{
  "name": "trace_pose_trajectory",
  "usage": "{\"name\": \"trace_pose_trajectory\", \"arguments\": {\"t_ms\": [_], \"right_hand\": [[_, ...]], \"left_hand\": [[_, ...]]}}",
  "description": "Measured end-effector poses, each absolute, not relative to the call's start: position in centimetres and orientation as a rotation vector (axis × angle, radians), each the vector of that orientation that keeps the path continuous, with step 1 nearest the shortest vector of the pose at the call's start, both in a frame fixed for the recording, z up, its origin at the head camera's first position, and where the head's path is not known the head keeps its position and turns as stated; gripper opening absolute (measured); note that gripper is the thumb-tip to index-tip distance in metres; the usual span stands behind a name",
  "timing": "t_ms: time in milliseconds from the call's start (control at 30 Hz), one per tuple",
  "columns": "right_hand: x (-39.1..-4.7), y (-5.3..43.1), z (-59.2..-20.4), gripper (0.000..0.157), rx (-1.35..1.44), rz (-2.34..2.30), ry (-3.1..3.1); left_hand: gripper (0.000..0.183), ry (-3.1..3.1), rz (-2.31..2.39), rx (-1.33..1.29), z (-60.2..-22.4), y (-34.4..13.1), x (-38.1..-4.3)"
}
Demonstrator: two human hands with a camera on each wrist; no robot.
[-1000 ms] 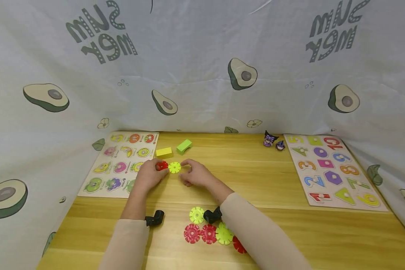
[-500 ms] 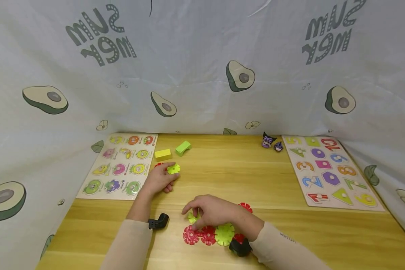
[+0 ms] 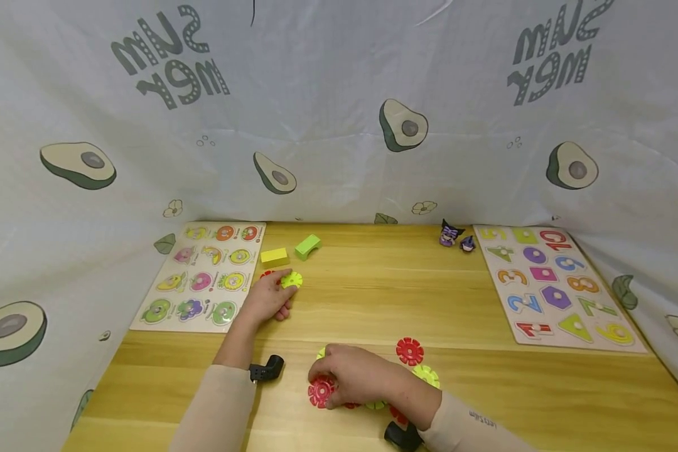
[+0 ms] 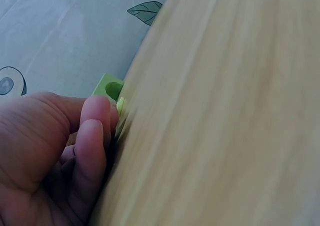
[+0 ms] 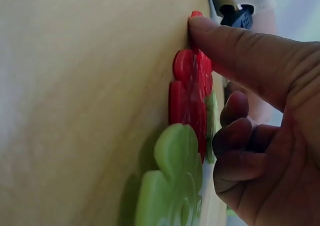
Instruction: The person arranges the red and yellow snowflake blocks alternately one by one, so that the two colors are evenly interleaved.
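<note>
On the far left-middle of the table, my left hand (image 3: 267, 299) pinches a yellow-green notched plastic flower disc (image 3: 292, 280) between thumb and index finger. A red disc (image 3: 267, 274) beside it is mostly hidden behind that hand. In the left wrist view, only a sliver of the yellow-green disc (image 4: 120, 104) shows past the fingers. Nearer the front, my right hand (image 3: 361, 375) has its thumb and index finger round the edges of a red flower disc (image 3: 321, 392). The right wrist view shows the thumb on red discs (image 5: 190, 88), with a yellow-green disc (image 5: 175, 181) close by.
Around the right hand lie more discs, among them a red one (image 3: 409, 351) and a yellow-green one (image 3: 426, 375). A yellow block (image 3: 274, 257) and a green arch block (image 3: 307, 247) stand behind the left hand. Puzzle boards (image 3: 164, 285) (image 3: 576, 295) flank two small figurines (image 3: 450, 233).
My right hand has left the yellow-green disc at the back and come toward the front, onto the red disc. The left hand has shifted slightly right, from the red disc to the yellow-green one.
</note>
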State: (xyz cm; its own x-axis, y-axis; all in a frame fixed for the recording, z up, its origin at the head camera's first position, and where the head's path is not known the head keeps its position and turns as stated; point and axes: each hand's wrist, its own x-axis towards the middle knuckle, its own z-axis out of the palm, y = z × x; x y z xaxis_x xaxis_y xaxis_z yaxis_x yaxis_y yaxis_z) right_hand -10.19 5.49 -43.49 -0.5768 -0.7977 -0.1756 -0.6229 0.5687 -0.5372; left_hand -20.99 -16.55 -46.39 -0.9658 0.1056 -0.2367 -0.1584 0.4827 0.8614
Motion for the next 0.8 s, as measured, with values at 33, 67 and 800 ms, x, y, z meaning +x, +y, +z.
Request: {"name": "trace_pose_trajectory", "arguments": {"t_ms": [33,67,800], "right_hand": [[-10.2,5.5,-43.5,0.038,-1.129,-0.601,2.41],[-10.2,5.5,-43.5,0.038,-1.113,-0.601,2.417],[-15.0,5.4,-43.1,0.02,-0.597,-1.318,2.322]], "left_hand": [[0.051,2.479,1.477,-0.044,-46.4,-16.5,-21.0],[0.051,2.483,1.48,-0.041,-46.4,-16.5,-21.0],[0.05,2.482,1.462,-0.083,-46.7,-16.4,-21.1]]}}
